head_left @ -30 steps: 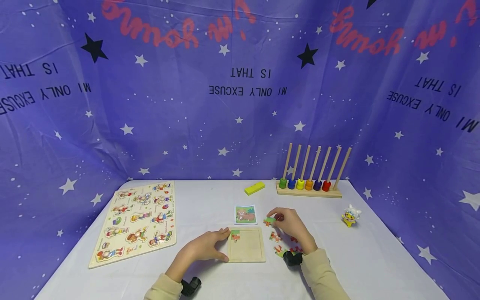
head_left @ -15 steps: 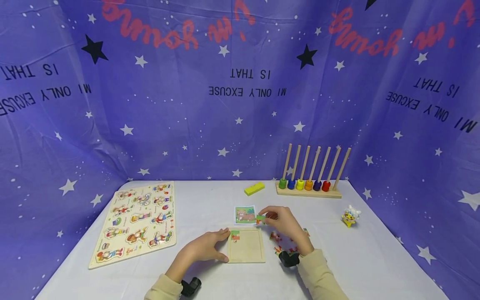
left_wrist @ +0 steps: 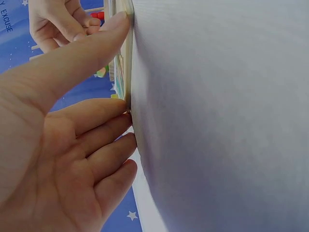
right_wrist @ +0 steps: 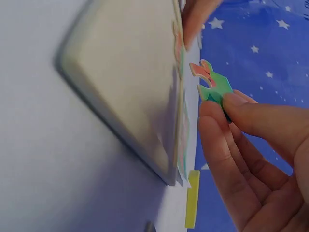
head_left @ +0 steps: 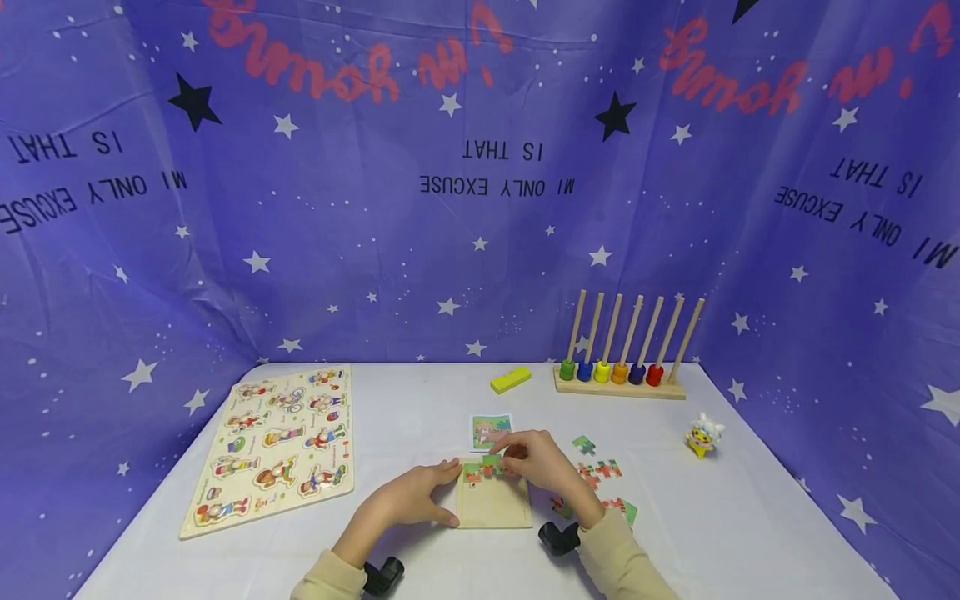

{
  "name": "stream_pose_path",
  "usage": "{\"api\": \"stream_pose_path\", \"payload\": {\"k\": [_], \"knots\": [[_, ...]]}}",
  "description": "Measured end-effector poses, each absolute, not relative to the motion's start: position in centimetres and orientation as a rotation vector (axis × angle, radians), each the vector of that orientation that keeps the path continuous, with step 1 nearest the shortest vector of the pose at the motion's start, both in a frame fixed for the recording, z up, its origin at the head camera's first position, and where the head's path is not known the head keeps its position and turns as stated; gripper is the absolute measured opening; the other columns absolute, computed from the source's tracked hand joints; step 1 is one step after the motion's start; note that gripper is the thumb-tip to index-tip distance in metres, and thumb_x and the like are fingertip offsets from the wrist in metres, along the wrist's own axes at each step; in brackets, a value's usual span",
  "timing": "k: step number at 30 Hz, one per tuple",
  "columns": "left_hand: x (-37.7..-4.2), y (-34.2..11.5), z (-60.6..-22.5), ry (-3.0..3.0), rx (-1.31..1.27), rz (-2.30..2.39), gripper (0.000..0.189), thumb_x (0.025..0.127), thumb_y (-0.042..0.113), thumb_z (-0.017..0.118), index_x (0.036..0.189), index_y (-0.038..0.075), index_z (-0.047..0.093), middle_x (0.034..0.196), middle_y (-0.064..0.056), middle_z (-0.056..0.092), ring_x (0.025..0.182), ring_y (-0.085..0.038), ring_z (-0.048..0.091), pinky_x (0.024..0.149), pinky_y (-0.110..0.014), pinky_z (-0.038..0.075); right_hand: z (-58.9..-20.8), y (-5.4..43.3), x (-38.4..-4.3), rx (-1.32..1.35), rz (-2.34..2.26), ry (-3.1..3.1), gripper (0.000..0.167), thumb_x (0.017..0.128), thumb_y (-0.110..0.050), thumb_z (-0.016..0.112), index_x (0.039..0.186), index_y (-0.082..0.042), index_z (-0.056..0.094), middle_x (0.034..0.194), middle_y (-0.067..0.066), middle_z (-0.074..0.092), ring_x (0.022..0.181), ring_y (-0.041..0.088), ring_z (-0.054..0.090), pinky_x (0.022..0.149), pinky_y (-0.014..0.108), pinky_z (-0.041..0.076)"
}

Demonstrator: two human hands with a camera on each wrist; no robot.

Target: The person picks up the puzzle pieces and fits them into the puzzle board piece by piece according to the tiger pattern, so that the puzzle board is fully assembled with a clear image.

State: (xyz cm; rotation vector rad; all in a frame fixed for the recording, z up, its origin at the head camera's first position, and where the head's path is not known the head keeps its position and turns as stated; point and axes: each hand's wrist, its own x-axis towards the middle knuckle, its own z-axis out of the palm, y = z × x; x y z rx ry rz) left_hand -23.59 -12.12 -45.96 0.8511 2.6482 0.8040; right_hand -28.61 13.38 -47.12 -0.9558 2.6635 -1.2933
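My right hand (head_left: 542, 463) pinches a green and red jigsaw piece (right_wrist: 221, 89) between thumb and fingers, over the far edge of the square wooden puzzle tray (head_left: 491, 507). Another jigsaw piece (head_left: 471, 474) lies in the tray's far left corner. My left hand (head_left: 414, 493) rests at the tray's left side; in the left wrist view its thumb and relaxed fingertips touch the tray edge. Just behind the tray lies a picture card (head_left: 489, 427) of a bear, partly covered by the right hand. Several loose jigsaw pieces (head_left: 610, 468) are scattered to the tray's right, some hidden behind the right arm.
A large board with picture figures (head_left: 258, 479) lies at the left. Toward the back are a yellow block (head_left: 511, 380) and a wooden peg stand (head_left: 618, 386) with coloured beads. A small yellow and white toy figure (head_left: 702, 435) stands at the right.
My right hand has carried the jigsaw piece leftward from the loose pieces, past the card, to over the tray's far edge. The left hand has stayed at the tray.
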Motion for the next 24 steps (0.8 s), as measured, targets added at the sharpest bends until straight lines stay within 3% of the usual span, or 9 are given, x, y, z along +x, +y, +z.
{"api": "stream_pose_path", "payload": {"k": [24], "knots": [[-23.5,-12.1,-46.0,2.65,0.866,0.801,0.084,0.075,0.034,0.08,0.14,-0.005,0.045,0.148,-0.019,0.04,0.135,-0.037,0.038,0.11,-0.051,0.032,-48.3,12.6,-28.6,-0.889,-1.195,2.782,0.007,0.087,-0.004,0.07,0.094,-0.005,0.073,0.073,-0.004,0.061,0.057,0.005,0.057,0.047,0.021,0.048]]}}
